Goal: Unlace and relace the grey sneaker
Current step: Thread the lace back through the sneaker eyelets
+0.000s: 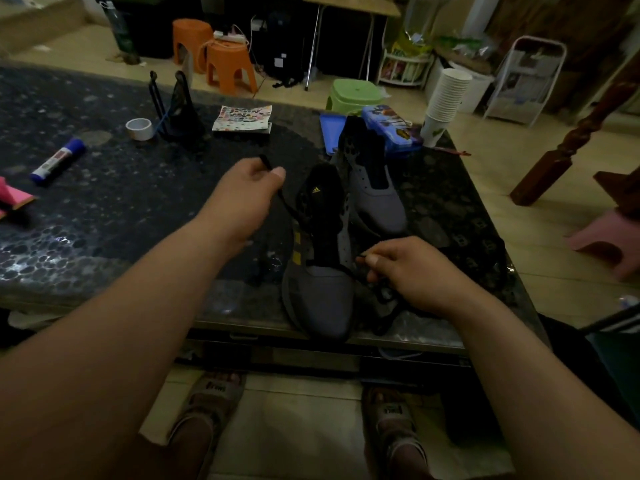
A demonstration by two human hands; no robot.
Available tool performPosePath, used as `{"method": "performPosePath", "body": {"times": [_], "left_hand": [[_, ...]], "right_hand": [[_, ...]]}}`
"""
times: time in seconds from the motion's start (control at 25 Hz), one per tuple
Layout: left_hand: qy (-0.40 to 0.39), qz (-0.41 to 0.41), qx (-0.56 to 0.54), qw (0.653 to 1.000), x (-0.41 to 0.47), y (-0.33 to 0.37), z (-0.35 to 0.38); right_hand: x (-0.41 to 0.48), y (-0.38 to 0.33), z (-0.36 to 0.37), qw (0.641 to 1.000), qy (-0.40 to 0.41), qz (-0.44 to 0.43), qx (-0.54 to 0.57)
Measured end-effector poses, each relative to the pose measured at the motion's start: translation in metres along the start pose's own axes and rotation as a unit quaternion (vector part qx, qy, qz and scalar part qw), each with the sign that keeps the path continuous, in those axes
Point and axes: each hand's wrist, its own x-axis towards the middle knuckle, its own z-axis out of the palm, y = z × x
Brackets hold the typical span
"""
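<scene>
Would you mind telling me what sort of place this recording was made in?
Most likely a home living room: a low dark stone-topped table holding the grey sneaker, orange plastic stools on the tiled floor, and a stack of paper cups amid household clutter.

Home living room: plastic stools, cluttered stone-topped table, storage rack.
</scene>
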Motion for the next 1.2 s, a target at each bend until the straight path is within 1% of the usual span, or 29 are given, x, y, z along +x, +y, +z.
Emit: {"method": "performPosePath", "body": {"times": [0.04,0.08,0.12,0.16,0.2,0.28,0.32,0.36,0.48,0.68,0.72,0.84,1.0,1.12,1.2], "left_hand": [[0.029,0.046,0.162,0.985,-0.002,-0.003,-0.002],[0.073,0.094,0.277,0.953,-0.005,-0.007,-0.002],[0.094,0.150,0.324,0.929,-0.012,-0.009,0.002],[0.082,0.210,0.332,0.916,-0.021,-0.009,0.010],[0.031,0.252,0.340,0.906,-0.028,-0.009,0.018],[-0.086,0.271,0.401,0.871,-0.040,-0.013,0.034],[-0.117,0.266,0.430,0.855,-0.044,-0.016,0.040],[-0.125,0.255,0.442,0.851,-0.044,-0.018,0.041],[-0.126,0.221,0.424,0.869,-0.043,-0.022,0.042],[-0.124,0.174,0.352,0.911,-0.043,-0.026,0.045],[-0.126,0.167,0.346,0.915,-0.042,-0.027,0.046],[-0.145,0.152,0.343,0.915,-0.039,-0.028,0.048],[-0.167,0.152,0.305,0.925,-0.037,-0.031,0.046],[-0.164,0.153,0.318,0.921,-0.036,-0.032,0.047],[-0.169,0.147,0.358,0.907,-0.036,-0.031,0.048]], "right_hand": [[0.001,0.002,0.002,1.000,0.012,-0.005,-0.003],[0.001,0.002,0.004,1.000,0.029,-0.011,0.002],[0.002,0.002,0.005,0.999,0.044,-0.016,0.006],[0.004,0.002,0.005,0.998,0.056,-0.021,-0.004],[0.005,0.001,0.006,0.997,0.059,-0.028,-0.027],[0.006,-0.001,0.008,0.994,0.044,-0.039,-0.095],[0.006,-0.001,0.009,0.992,0.033,-0.041,-0.115],[0.006,-0.001,0.010,0.991,0.027,-0.042,-0.125],[0.008,0.002,0.013,0.992,0.022,-0.037,-0.119],[0.012,0.000,0.013,0.997,0.026,-0.032,-0.065],[0.011,0.000,0.012,0.997,0.027,-0.032,-0.059],[0.011,-0.001,0.015,0.997,0.025,-0.032,-0.072],[0.011,0.000,0.016,0.996,0.035,-0.013,-0.076],[0.009,-0.002,0.023,0.990,0.059,-0.047,-0.122],[0.006,-0.004,0.033,0.980,0.088,-0.073,-0.162]]}}
